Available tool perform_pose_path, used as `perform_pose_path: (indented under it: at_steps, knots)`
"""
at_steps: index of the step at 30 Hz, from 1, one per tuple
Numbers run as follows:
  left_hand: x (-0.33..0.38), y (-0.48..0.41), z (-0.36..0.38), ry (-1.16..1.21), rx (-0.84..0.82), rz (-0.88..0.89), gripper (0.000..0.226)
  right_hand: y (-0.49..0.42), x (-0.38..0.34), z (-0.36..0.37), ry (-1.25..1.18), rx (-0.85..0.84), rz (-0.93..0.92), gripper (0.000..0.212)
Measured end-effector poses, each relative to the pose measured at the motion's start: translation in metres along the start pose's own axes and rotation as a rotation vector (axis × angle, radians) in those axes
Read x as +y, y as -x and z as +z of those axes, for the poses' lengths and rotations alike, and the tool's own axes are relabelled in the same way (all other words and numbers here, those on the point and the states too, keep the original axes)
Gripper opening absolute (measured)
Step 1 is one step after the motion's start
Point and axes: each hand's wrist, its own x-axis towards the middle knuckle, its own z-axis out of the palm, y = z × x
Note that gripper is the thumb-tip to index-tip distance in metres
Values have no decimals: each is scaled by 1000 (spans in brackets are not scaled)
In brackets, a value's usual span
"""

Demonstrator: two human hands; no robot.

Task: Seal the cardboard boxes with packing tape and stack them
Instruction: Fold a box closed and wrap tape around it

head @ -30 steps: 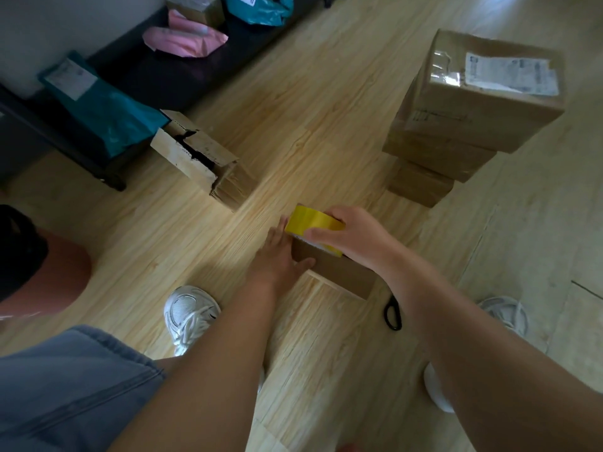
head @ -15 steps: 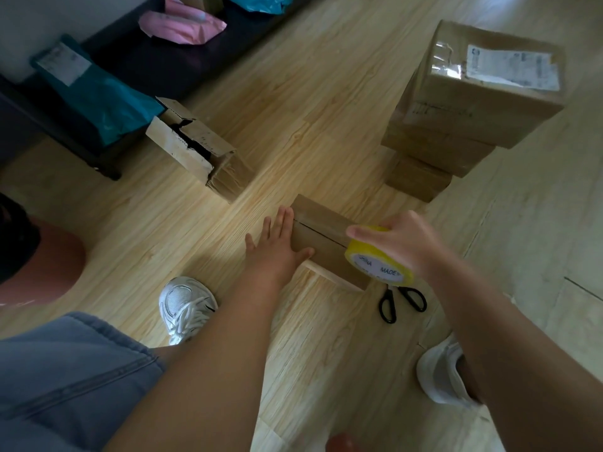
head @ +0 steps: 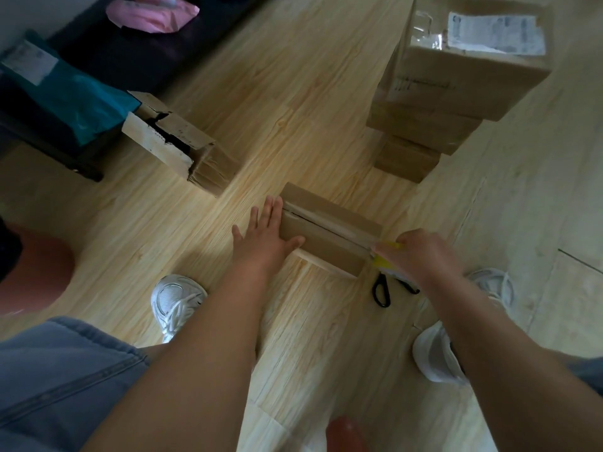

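A small flat cardboard box [head: 329, 236] lies on the wooden floor in front of me, with a strip of clear tape running along its top seam. My left hand [head: 266, 238] presses flat against the box's left end, fingers straight. My right hand [head: 424, 256] grips a yellow roll of packing tape [head: 385, 261] at the box's right end, low against its side. A stack of three sealed boxes [head: 450, 89] stands at the upper right, the top one bearing a white label.
Black-handled scissors [head: 383, 290] lie on the floor just under my right hand. An open, torn cardboard box [head: 182, 148] sits at the left. A dark low bench [head: 107, 60] holds teal and pink parcels. My white shoes [head: 176, 300] flank the box.
My right hand drew the tape roll from the box's left end across the top to its right end and down the side. The left hand stayed pressed against the left end.
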Motion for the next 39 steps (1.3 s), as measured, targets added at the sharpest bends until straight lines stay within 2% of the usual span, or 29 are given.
perform_pose_path:
  at_steps: [6,9,11,14,16,21,25,32,36,39]
  knots:
    - [2,-1,1,-31,-5,5,90,-7,4,17,-51,16,25,57]
    - [1,0,4,-128,53,31,87,-9,6,22,-90,11,28,59]
    - [6,5,11,-212,149,119,78,-10,6,22,-118,5,34,58]
    - [17,15,27,-154,199,259,64,-13,6,21,-132,-3,31,57]
    - [21,14,32,-114,181,239,63,-14,5,22,-129,0,30,58]
    - [33,11,26,-186,125,163,62,-14,3,22,-77,-8,31,56]
    - [45,27,38,-217,114,361,55,-15,3,23,-89,-18,34,55]
    - [58,26,37,-267,97,303,56,-22,6,28,-118,-13,46,52]
    - [63,35,44,-229,82,422,61,-20,10,28,-150,-24,50,48]
    - [58,31,49,-207,47,422,58,-22,8,32,-148,-28,61,52]
